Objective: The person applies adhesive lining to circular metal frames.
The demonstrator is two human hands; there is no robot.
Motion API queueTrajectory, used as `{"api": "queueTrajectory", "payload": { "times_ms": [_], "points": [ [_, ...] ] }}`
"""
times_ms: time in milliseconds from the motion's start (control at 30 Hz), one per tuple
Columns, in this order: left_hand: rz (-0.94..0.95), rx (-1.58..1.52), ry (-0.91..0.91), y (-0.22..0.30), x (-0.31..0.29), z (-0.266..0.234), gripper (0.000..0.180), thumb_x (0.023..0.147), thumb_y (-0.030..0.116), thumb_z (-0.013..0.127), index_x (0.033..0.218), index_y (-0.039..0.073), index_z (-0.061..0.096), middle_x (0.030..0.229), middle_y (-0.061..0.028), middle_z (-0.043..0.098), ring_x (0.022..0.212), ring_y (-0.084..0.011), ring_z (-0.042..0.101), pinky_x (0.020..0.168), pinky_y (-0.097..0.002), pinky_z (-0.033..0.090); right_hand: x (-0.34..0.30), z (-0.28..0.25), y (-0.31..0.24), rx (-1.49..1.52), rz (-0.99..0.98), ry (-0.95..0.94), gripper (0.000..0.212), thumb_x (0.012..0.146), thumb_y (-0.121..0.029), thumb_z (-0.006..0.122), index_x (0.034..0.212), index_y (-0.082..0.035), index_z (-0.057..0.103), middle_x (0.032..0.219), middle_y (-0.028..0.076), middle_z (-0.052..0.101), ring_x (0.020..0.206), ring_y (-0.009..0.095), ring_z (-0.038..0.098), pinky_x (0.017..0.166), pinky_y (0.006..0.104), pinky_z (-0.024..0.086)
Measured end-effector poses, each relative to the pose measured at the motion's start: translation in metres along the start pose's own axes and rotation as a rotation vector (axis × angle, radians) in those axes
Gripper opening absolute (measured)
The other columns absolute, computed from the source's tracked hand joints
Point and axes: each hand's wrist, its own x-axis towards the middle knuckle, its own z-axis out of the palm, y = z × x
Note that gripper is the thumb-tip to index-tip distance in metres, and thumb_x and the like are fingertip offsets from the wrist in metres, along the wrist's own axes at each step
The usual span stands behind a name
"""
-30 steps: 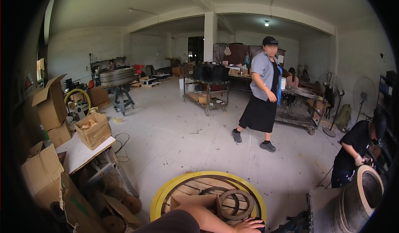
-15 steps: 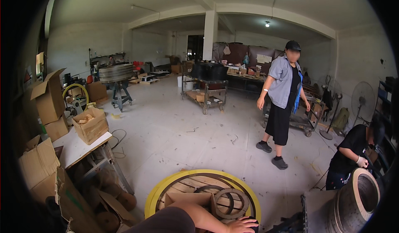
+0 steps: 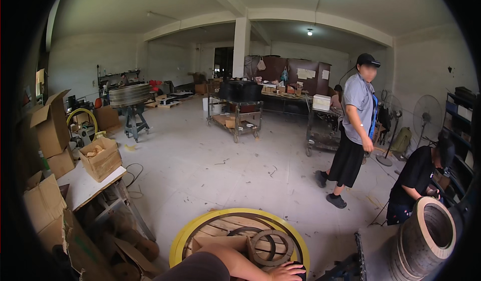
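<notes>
The person's left hand (image 3: 285,272) lies on a small black thing (image 3: 302,276) at the very bottom edge. The fingers are close together and bent over it, but I can't tell if they grip it. Just beside that hand is a flat grey ring (image 3: 288,248), lying partly over a thinner dark ring (image 3: 243,230). Next to them sits a brown box (image 3: 215,242), partly behind the arm. A big yellow ring (image 3: 177,241) goes around them, with wooden boards (image 3: 225,225) inside it.
</notes>
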Motion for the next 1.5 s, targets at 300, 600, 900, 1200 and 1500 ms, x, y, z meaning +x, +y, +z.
{"api": "queueTrajectory", "payload": {
  "times_ms": [300, 600, 900, 1200, 1500],
  "points": [
    [0.010, 0.005, -0.030, 0.007, 0.007, -0.005, 0.036, 0.071, 0.023, 0.064, 0.107, 0.017, 0.063, 0.133, -0.0122, 0.050, 0.131, -0.0388, 0.037, 0.106, -0.0589, 0.027, -0.007, 0.003, 0.018, -0.015, 0.055, 0.007, 0.069, 0.084, -0.057, 0.054, 0.119, 0.002, 0.057, 0.113, 0.022, 0.060, 0.100, 0.041, 0.058, 0.089, 0.0494, 0.046],
    [-0.033, 0.026, -0.129, 0.017, 0.013, -0.015, 0.036, 0.076, 0.023, 0.062, 0.111, 0.014, 0.063, 0.138, -0.0139, 0.047, 0.134, -0.0374, 0.034, 0.109, -0.0569, 0.024, -0.052, -0.004, 0.068, -0.064, 0.201, 0.001, 0.071, 0.084, -0.059, 0.054, 0.120, 0.002, 0.056, 0.115, 0.022, 0.059, 0.101, 0.041, 0.057, 0.090, 0.0498, 0.045],
    [-0.093, 0.114, -0.113, 0.006, -0.008, -0.029, 0.038, 0.079, 0.029, 0.063, 0.117, 0.021, 0.063, 0.137, -0.0061, 0.049, 0.134, -0.0294, 0.036, 0.110, -0.0530, 0.025, -0.139, -0.118, 0.065, 0.032, 0.673, -0.452, 0.060, 0.085, -0.057, 0.052, 0.099, -0.001, 0.067, 0.090, 0.020, 0.069, 0.091, 0.034, 0.066, 0.083, 0.0463, 0.051],
    [-0.063, 0.029, -0.107, 0.010, 0.005, -0.022, 0.036, 0.075, 0.027, 0.063, 0.111, 0.019, 0.066, 0.133, -0.0103, 0.051, 0.131, -0.0338, 0.037, 0.109, -0.0529, 0.026, -0.148, -0.076, 0.109, 0.057, 0.675, -0.413, 0.069, 0.083, -0.059, 0.053, 0.114, 0.002, 0.061, 0.123, 0.021, 0.058, 0.109, 0.036, 0.058, 0.087, 0.0458, 0.050],
    [-0.110, -0.009, -0.141, 0.007, 0.000, -0.033, 0.035, 0.072, 0.017, 0.061, 0.106, 0.008, 0.065, 0.134, -0.0175, 0.048, 0.131, -0.0409, 0.034, 0.110, -0.0533, 0.023, -0.154, -0.063, 0.090, 0.022, 0.536, -0.002, 0.050, 0.072, -0.046, 0.065, 0.095, -0.002, 0.068, 0.101, 0.020, 0.064, 0.100, 0.039, 0.059, 0.080, 0.0474, 0.051]
  ]
}}
